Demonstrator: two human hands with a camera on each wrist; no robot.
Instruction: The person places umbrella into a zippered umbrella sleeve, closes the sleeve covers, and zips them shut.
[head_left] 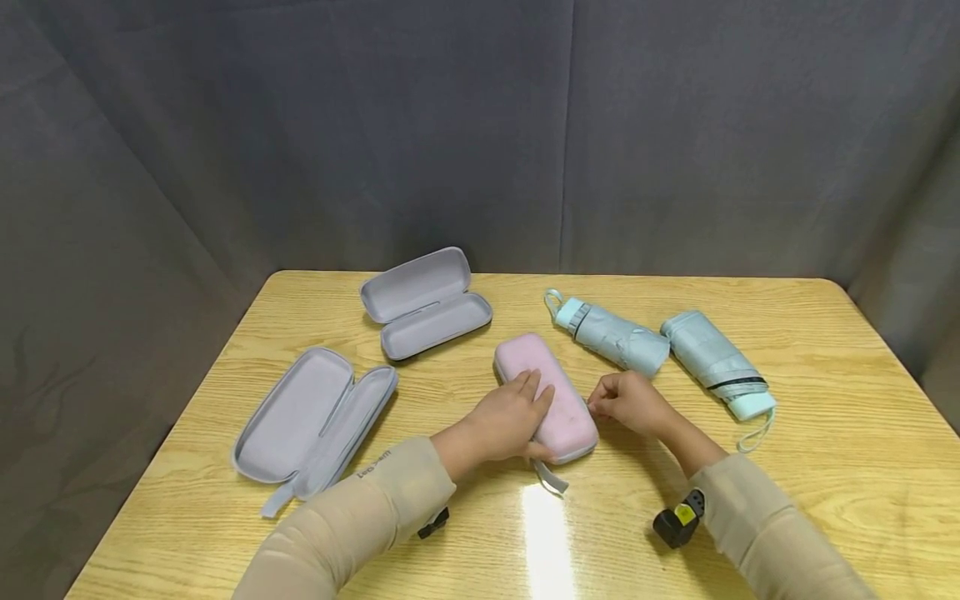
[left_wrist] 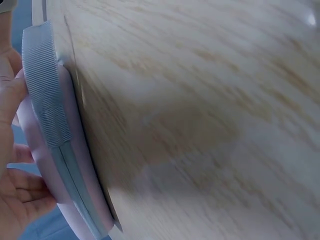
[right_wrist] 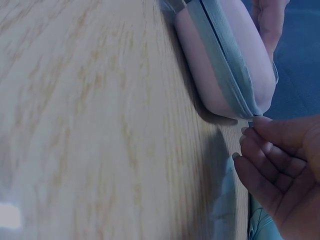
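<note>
Reading the glossy wood-grain table as a clock, I find at 9 o'clock a pale lavender-grey, round-cornered hard case lying unfolded, its lining smooth, a flat fabric tab trailing toward 7. At 10 to 11, a second, darker mauve-grey oblong hard case stands with its lid tilted up and back.

From 7 o'clock a beige cloth sleeve runs in to my person's bare left hand. Its fingers lie spread across the lid, pressing rather than clenched, with the thumb down by the near end.

Under it, at the dial's centre, sits the closed pink, soft-cornered hard case, its top matt and faintly smudged, its long axis aimed between 11 and 5. A grey woven zip band circles its side; a ribbed grey ribbon strap hangs off its 6 o'clock end.

At 3, the right hand pinches at the zip band between thumb and forefinger, other fingers curled; I cannot make out the pull.

Between 1 and 2 lies a folded pale-aqua fabric umbrella, crinkled and tubular, its cord loop toward 11. Between 2 and 3 lies a flatter, dark-banded aqua umbrella, loop toward 5.
</note>
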